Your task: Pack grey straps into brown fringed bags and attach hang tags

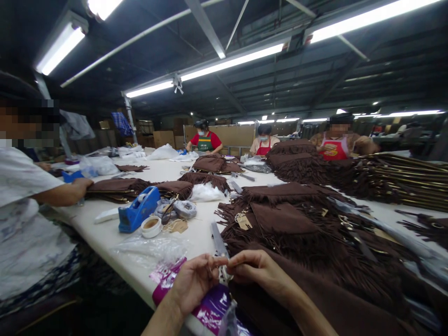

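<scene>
My left hand point(192, 282) and my right hand point(257, 270) meet at the near edge of the white table point(105, 233). Both pinch a small pale piece point(223, 274) between their fingertips; I cannot make out what it is. Under my right forearm lies a brown fringed suede bag point(315, 298). A purple and clear plastic bag point(210, 308) lies under my left hand. A grey flat strip point(219, 240) lies just beyond my fingers.
A blue tape dispenser point(138, 210), a tape roll point(151, 226) and clear plastic point(154, 249) lie to the left. Piles of brown fringed bags point(290, 219) cover the right side. A person in a white shirt point(24, 224) sits at left; three others work at the far end.
</scene>
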The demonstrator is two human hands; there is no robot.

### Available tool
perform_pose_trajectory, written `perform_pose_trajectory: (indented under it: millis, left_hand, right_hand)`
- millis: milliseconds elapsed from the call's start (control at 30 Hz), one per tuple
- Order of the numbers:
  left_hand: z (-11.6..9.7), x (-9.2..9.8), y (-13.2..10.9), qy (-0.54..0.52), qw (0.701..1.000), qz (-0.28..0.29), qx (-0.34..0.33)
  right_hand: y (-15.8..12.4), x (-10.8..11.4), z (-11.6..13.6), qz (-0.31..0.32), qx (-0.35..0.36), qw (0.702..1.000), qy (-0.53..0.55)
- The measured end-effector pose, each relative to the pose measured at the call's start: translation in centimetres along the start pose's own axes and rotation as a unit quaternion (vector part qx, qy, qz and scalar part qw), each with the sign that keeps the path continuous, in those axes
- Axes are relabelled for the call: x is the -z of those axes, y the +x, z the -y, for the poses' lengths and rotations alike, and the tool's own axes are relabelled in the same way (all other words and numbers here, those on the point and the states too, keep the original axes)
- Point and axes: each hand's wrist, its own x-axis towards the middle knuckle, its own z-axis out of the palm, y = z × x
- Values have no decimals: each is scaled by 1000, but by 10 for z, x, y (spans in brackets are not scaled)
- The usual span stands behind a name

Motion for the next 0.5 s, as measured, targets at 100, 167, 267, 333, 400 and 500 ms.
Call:
perform_pose_trajectory:
  millis: [100,167,267,333,400,500]
  left_hand:
    - [2,-4,-2,30,999,-29,-26]
    - [4,-9,-4,65,995,-60,-50]
    - [7,-14,-6,128,986,-77,-78]
    - [10,-17,-5,178,976,-82,-94]
    - [12,-20,-3,250,958,-85,-112]
    - [8,-30,-3,408,897,-73,-154]
  right_hand:
    - [1,-3,-4,-9,36,997,-61]
    - [2,-7,-6,-19,64,988,-136]
    - [2,-13,-5,-35,83,963,-254]
    - [1,-16,-2,-41,101,945,-309]
    - [0,-18,0,-39,134,929,-343]
    - [0,-15,-1,-27,138,934,-327]
